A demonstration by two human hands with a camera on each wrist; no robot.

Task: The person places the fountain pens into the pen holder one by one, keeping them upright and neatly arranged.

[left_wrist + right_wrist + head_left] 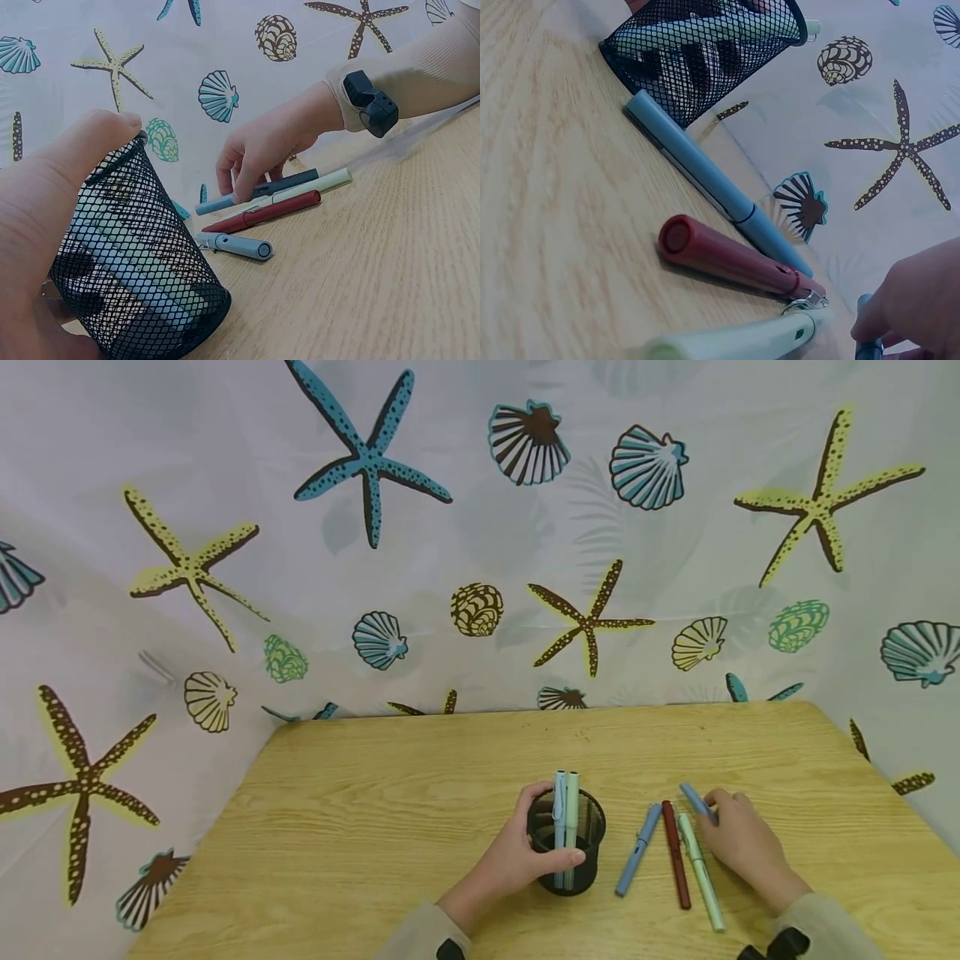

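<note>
My left hand [517,852] grips a black mesh pen holder [587,864], fingers behind it and thumb across its near side. Inside stand a light blue pen [559,797] and a light green pen [573,802]. To the right, my right hand [742,835] pinches a blue pen [696,800] at the table surface; the hand hides part of that pen in the head view. Between the hands lie another blue pen [639,849], a dark red pen [676,856] and a pale green pen [701,872], side by side.
All of this is on a wood-grain table [360,827]. A white cloth [450,535] printed with starfish and shells hangs behind the table and along its sides. Black wrist devices [371,103] sit on the sleeves.
</note>
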